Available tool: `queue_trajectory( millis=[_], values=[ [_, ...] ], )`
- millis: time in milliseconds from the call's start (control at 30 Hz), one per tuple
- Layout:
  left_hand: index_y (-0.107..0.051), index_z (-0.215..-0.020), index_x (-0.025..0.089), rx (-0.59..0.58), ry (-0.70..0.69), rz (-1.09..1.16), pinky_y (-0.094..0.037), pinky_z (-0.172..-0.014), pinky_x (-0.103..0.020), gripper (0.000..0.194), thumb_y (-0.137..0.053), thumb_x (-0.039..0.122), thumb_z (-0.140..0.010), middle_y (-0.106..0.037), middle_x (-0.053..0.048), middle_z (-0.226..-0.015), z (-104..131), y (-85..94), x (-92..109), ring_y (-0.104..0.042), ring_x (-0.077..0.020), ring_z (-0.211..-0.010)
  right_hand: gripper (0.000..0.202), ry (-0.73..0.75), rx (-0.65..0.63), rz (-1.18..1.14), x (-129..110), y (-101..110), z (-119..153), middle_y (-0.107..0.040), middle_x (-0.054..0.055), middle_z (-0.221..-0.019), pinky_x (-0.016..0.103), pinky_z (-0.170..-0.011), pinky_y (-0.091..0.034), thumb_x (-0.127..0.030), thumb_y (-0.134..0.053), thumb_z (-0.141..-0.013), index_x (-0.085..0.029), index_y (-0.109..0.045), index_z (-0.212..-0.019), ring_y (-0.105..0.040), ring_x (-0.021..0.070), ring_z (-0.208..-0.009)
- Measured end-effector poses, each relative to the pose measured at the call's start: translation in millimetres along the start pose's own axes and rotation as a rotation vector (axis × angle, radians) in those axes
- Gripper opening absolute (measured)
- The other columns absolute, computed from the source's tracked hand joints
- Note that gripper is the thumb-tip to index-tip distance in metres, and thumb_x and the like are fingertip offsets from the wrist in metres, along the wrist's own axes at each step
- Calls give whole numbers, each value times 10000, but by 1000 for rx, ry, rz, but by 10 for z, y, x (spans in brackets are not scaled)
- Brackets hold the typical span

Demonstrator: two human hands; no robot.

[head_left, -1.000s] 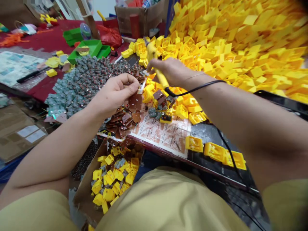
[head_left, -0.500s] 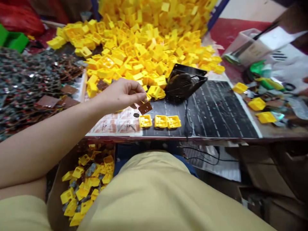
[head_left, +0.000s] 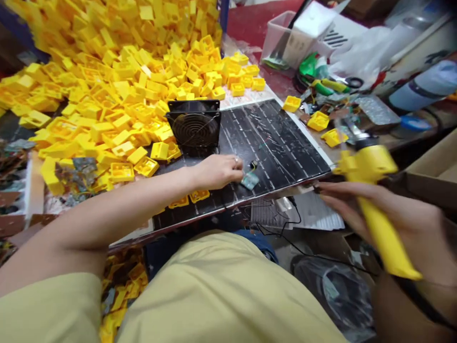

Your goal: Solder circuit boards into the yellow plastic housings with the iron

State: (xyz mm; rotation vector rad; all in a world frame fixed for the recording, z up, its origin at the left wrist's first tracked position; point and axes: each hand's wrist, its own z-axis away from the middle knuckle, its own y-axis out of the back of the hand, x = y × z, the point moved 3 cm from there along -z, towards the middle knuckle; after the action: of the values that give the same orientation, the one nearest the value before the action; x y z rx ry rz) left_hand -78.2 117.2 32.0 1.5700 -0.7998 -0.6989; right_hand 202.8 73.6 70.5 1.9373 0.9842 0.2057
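Note:
My left hand (head_left: 223, 172) is low over the black panel, fingers pinched at the edge of a small greenish circuit board (head_left: 250, 180). A small dark round part with wires (head_left: 253, 165) shows at that board's upper edge. At the right, my right hand (head_left: 400, 224) is blurred and closed around a yellow gun-shaped tool, apparently a soldering gun (head_left: 383, 233); its metal tip points up and left and a black cord trails below. Open yellow housings (head_left: 199, 196) lie in a row along the panel's front edge, partly behind my left forearm.
A big heap of yellow housings (head_left: 117, 81) fills the back left. A black fan (head_left: 195, 126) stands on the black panel (head_left: 274, 143). Beyond the panel's right side are a clear plastic bin (head_left: 278, 35), loose parts and a blue bottle (head_left: 426, 88). Cables (head_left: 282, 233) hang below the table edge.
The view has swung right. My left hand has moved right along the panel with the board, whose greenish side now shows. My right hand has come into view with the yellow soldering gun.

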Motion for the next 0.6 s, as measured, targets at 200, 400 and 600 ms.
queue_trajectory(
  millis=[200, 400, 600],
  values=[
    [-724, -972, 207, -114, 6, -52, -441, -686, -283, 233, -501, 149, -935, -725, -60, -897, 94, -148, -53, -661, -176, -792, 365, 79, 65, -106, 130, -724, -22, -736, 18, -1006, 258, -773, -582, -213, -737, -851, -247, -598, -1186, -705, 149, -791],
    [-669, -1064, 167, 4, 316, 430, -471, -711, -223, 193, -529, 176, -932, -750, -32, -870, 71, -61, -79, -684, -130, -764, 417, 41, 65, -151, 194, -1026, -66, -717, 60, -1055, 357, -841, -569, -254, -740, -849, -228, -559, -1224, -685, 210, -913],
    [-630, -951, 156, 59, 694, 829, -489, -651, -210, 147, -648, 208, -815, -714, 5, -752, -25, -90, -156, -662, -113, -673, 298, 33, 35, -198, 230, -1162, -127, -693, 57, -987, 353, -826, -564, -205, -675, -884, -229, -595, -1170, -651, 204, -908]
  ],
)
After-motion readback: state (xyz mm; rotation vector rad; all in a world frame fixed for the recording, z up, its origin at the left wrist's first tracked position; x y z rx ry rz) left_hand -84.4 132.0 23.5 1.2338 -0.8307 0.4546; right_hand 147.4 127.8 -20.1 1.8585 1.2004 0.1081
